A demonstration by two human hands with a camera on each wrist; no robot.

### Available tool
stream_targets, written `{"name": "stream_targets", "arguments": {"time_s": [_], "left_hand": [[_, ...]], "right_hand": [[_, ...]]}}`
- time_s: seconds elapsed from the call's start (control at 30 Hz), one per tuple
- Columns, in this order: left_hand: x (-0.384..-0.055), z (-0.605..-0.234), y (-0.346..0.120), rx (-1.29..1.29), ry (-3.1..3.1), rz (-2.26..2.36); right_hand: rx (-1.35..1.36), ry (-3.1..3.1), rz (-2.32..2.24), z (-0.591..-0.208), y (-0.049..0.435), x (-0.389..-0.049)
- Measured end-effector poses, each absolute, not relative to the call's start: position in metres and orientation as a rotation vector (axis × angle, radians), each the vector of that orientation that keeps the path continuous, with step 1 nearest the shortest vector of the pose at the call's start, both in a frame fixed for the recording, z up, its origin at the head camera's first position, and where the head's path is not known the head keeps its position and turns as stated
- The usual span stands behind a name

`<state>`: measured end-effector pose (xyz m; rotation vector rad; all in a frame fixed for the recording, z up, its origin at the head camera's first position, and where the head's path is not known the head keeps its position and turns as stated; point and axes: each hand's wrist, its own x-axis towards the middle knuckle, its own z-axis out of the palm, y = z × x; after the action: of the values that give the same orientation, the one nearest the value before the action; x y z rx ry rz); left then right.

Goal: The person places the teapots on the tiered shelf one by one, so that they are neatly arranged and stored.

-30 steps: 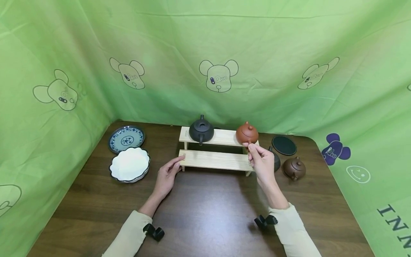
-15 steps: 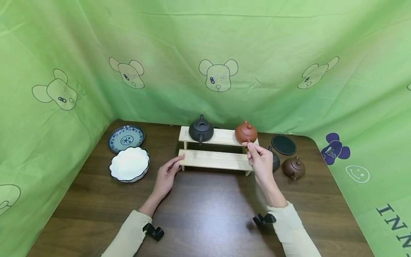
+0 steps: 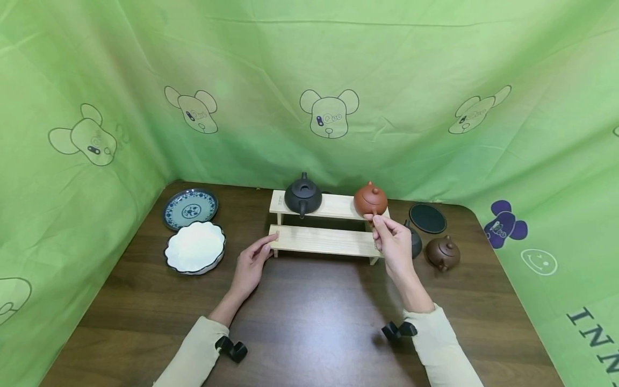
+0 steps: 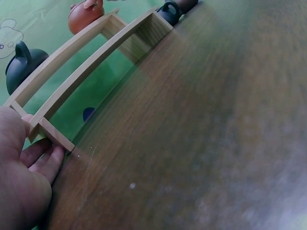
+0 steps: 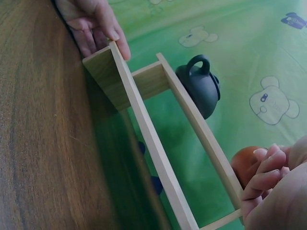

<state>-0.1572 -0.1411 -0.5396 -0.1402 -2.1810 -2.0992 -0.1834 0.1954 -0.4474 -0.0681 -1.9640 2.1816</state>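
A two-tier wooden display stand (image 3: pixel 324 240) stands at the back of the table. My left hand (image 3: pixel 249 269) grips the left end of its lower shelf, thumb on top and fingers beneath, as the left wrist view shows. On the right end of the upper shelf is a reddish-brown clay teapot (image 3: pixel 370 199). My right hand (image 3: pixel 396 247) pinches the near, slim part of this teapot between thumb and fingers. A black teapot (image 3: pixel 303 196) sits on the upper shelf's left end, with its handle (image 5: pixel 199 63) showing in the right wrist view.
Right of the stand are a dark brown teapot (image 3: pixel 443 253), a black round plate (image 3: pixel 427 219) and another dark teapot (image 3: pixel 416 243), partly hidden by my right hand. On the left lie a blue patterned plate (image 3: pixel 191 208) and a white scalloped dish (image 3: pixel 195 248). Green cloth (image 3: pixel 261 150) hangs behind.
The reddish-brown teapot and my right hand shifted very slightly left between the first two frames, then stayed put. My left hand keeps its hold on the stand.
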Motion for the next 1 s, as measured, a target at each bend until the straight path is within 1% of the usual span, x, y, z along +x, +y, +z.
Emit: {"name": "stream_targets", "arguments": {"time_s": [0.27,0.53,1.0], "left_hand": [[-0.157,-0.538,-0.141,-0.143,-2.182,-2.111],[-0.156,-0.538,-0.141,-0.14,-2.173,-2.114],[-0.156,-0.539,-0.143,-0.161,-2.176,-2.113]], "right_hand": [[-0.076,-1.934,2.205,-0.449,0.199,-0.182],[-0.176,-1.908,2.223,-0.448,0.207,-0.18],[-0.196,-1.96,2.147,-0.451,0.227,-0.166]]}}
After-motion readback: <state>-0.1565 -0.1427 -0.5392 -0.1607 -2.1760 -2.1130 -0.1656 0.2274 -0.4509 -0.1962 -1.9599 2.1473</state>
